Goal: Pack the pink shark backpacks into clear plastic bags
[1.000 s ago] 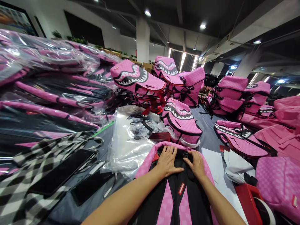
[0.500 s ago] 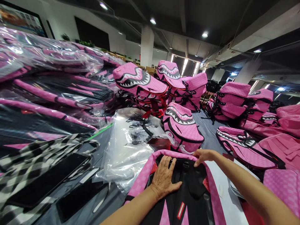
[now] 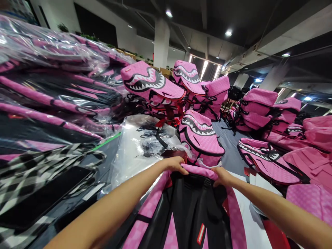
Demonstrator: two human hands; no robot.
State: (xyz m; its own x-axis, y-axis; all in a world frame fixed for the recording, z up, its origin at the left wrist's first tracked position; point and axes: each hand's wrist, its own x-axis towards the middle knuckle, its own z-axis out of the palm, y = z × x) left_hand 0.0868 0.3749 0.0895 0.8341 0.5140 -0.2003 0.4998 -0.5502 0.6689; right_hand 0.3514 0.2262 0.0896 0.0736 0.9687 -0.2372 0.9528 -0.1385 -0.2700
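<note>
A pink and black backpack (image 3: 187,202) lies in front of me with its black side up, showing pink triangles and a small red label. My left hand (image 3: 177,165) is closed on the left end of its pink top edge, thumb toward the middle. At the right end of the same edge, my right hand (image 3: 222,177) grips the pink rim, its fingers partly hidden. Just beyond the hands stands another pink backpack (image 3: 199,135) with a shark-mouth print. Clear plastic bags (image 3: 135,145) lie to the left of it.
Plastic-wrapped pink bags (image 3: 52,90) are piled high on the left. A black-and-white checked cloth (image 3: 59,169) lies below them, with a dark flat object (image 3: 46,197) on it. White paper (image 3: 249,207) is at my right, near more pink backpacks (image 3: 267,160).
My left hand has moved from the backpack's black panel up to its pink top edge. My right hand stays at the top right edge. More of the black panel shows.
</note>
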